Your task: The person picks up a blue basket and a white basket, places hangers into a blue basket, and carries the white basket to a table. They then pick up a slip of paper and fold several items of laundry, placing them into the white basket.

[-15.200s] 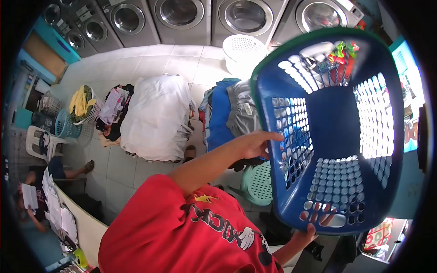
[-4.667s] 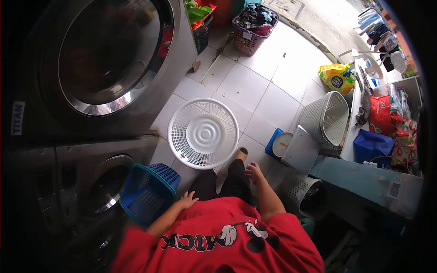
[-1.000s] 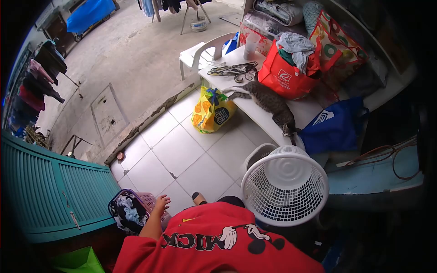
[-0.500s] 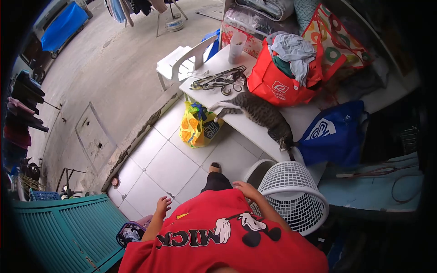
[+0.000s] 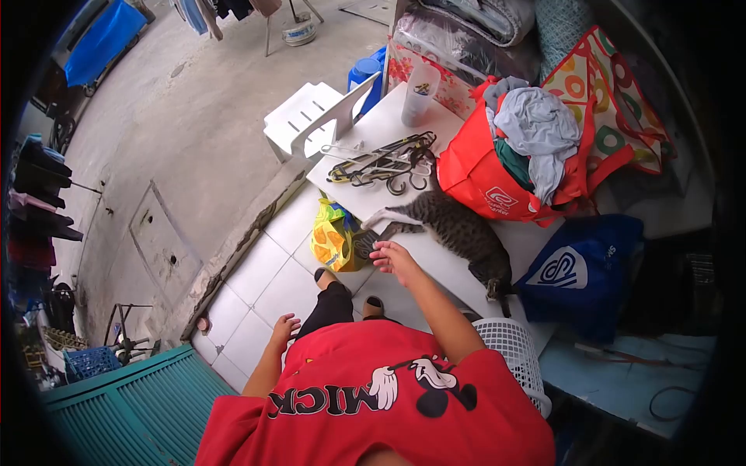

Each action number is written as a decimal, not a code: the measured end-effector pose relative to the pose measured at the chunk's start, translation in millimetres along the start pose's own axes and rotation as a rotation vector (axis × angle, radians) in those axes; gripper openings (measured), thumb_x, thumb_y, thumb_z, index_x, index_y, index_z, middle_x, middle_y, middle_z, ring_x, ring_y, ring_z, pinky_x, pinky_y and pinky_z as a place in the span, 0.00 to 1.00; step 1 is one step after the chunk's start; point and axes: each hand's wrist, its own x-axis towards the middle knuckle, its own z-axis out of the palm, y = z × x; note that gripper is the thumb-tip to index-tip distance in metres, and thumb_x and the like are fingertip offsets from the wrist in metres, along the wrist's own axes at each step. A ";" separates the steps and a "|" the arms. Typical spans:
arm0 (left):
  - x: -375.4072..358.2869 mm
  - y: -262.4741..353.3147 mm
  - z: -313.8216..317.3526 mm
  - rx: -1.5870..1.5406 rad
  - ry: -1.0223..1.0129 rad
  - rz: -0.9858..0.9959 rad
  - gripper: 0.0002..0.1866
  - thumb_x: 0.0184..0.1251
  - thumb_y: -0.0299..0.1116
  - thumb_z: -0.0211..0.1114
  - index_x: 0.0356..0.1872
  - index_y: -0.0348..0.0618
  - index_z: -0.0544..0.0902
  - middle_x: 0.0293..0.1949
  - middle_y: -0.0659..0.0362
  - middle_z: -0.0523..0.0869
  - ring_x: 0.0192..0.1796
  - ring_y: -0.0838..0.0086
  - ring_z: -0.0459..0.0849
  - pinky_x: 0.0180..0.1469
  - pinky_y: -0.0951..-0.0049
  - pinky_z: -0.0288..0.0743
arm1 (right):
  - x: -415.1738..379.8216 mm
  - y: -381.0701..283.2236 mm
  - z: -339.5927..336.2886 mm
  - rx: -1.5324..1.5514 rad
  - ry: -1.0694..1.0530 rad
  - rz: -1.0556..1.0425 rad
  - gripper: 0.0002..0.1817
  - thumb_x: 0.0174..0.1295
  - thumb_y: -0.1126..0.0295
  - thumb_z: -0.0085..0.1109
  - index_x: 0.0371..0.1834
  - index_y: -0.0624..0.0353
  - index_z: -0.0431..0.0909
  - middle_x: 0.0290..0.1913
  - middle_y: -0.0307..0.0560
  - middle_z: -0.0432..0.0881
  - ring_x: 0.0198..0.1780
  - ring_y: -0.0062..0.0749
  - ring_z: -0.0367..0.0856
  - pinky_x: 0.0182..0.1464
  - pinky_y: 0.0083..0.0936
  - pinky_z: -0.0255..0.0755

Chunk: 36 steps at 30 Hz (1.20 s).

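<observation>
My right hand (image 5: 395, 260) reaches forward over the table's front edge, below the cat's hind legs, with fingers loosely bent and nothing seen in them. My left hand (image 5: 285, 329) hangs low by my side above the tiles, fingers apart, holding nothing. A tabby cat (image 5: 458, 229) lies stretched along the white table (image 5: 513, 233). Behind the cat's legs sits a pile of hangers (image 5: 381, 163). A red bag (image 5: 474, 167) heaped with clothes (image 5: 536, 128) stands beside them. Below the table edge, a yellow bag (image 5: 332, 237) rests on the floor, partly hidden near my right hand.
A white chair (image 5: 303, 116) stands past the table beside a blue container (image 5: 364, 74). At the right are a blue bag (image 5: 583, 272) and a white laundry basket (image 5: 513, 353). A teal louvered panel (image 5: 140, 408) is at lower left. A raised concrete curb (image 5: 241, 248) borders the tiles.
My right hand has moved from beside the basket forward to the table edge. My left hand stays low. The view has shifted, and both feet now show near the yellow bag.
</observation>
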 end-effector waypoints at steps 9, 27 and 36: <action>88.6 118.1 -17.1 0.943 -0.059 0.362 0.19 0.51 0.34 0.53 0.45 0.37 0.73 0.38 0.46 0.80 0.44 0.56 0.78 0.48 0.66 0.70 | 44.6 19.8 -3.8 0.405 0.234 0.136 0.12 0.60 0.67 0.41 0.47 0.51 0.66 0.41 0.44 0.78 0.35 0.28 0.76 0.34 0.23 0.69; 190.4 347.2 173.8 1.199 0.096 1.002 0.18 0.51 0.25 0.51 0.47 0.46 0.72 0.51 0.54 0.71 0.54 0.62 0.69 0.51 0.63 0.66 | 232.0 -66.6 -49.2 0.599 0.488 0.122 0.18 0.59 0.63 0.45 0.52 0.50 0.60 0.48 0.43 0.70 0.39 0.34 0.73 0.38 0.28 0.66; 280.3 398.5 239.6 1.514 0.140 1.323 0.17 0.55 0.25 0.51 0.48 0.45 0.71 0.50 0.56 0.71 0.57 0.66 0.66 0.61 0.58 0.52 | 244.0 -70.9 -48.4 0.637 0.623 0.080 0.09 0.58 0.64 0.49 0.41 0.48 0.64 0.28 0.34 0.72 0.25 0.21 0.70 0.23 0.17 0.58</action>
